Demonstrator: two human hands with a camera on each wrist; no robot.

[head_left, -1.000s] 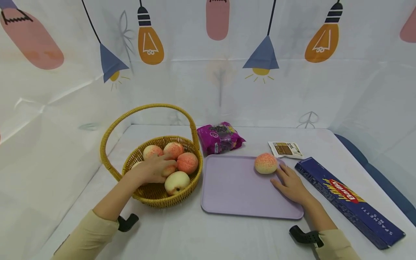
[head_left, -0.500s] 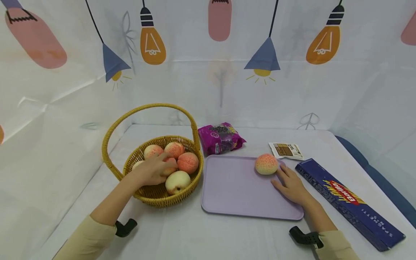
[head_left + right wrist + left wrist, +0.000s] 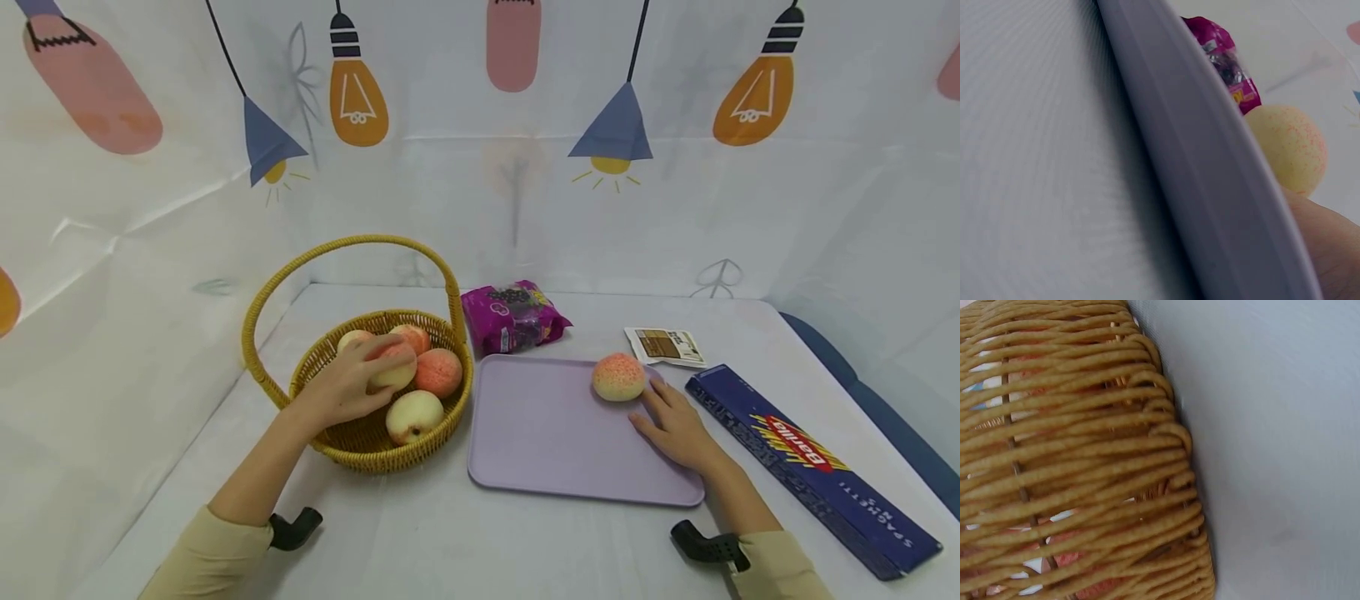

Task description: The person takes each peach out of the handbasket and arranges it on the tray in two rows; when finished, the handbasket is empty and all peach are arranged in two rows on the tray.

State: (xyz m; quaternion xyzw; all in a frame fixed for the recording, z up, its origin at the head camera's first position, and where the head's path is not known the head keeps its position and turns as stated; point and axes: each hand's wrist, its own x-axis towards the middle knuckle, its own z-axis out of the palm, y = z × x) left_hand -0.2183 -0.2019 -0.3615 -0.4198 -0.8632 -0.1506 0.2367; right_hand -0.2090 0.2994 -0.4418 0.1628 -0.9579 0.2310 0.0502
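Note:
A yellow wicker basket with a tall handle holds several peaches, among them a pale one and a red one. Inside it my left hand grips a red-and-cream peach, fingers over the top and thumb below. The left wrist view shows only the woven basket wall up close, with the hand out of sight. My right hand rests at the right edge of a lilac tray, fingers relaxed. Its fingertips lie beside another peach at the tray's upper right corner.
Behind the tray lies a purple snack bag. A small white-and-brown packet sits near the tray's far right corner. Along the right side stretches a long blue spaghetti box. A printed white sheet hangs behind the table.
My left hand has raised its peach slightly among the others, so more of that peach shows. The right hand has stayed at the tray's edge. The head view has shifted a little.

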